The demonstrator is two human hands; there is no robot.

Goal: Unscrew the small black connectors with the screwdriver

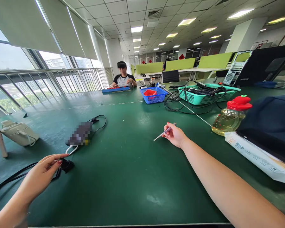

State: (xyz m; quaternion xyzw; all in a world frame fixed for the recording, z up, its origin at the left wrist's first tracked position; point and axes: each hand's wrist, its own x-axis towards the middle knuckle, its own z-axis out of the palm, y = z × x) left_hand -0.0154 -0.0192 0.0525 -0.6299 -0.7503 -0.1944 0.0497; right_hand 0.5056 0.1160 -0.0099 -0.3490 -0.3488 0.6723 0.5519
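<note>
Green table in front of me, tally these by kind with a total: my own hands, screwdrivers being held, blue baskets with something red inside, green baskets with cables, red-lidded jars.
Hands: 2, left hand and right hand
Held screwdriver: 1
Blue basket: 1
Green basket: 1
Red-lidded jar: 1
Total: 6
</note>
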